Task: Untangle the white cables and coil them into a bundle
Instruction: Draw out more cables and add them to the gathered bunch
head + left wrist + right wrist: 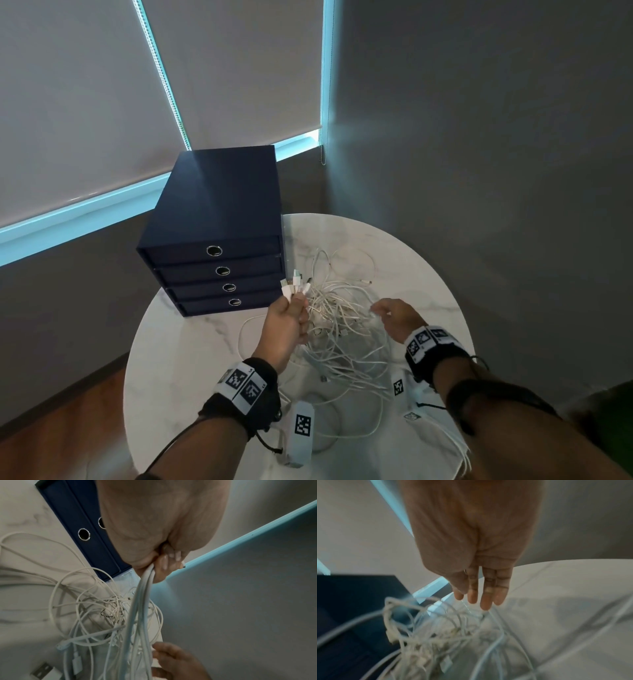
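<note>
A tangle of white cables (339,318) lies in the middle of the round marble table (191,370). My left hand (291,315) is raised above the table's left side and grips several cable ends, whose plugs (296,284) stick up out of the fist. In the left wrist view my left hand (164,559) is curled round the strands (137,615) that hang down to the heap. My right hand (387,310) hovers at the tangle's right edge. In the right wrist view its fingers (485,599) are straight just above the cables (436,628), holding nothing.
A dark blue four-drawer box (219,240) stands at the table's back left, close behind my left hand. Loose cable loops (349,418) spread toward the front edge. White tagged blocks (303,428) hang from both wrists. Grey walls surround the table.
</note>
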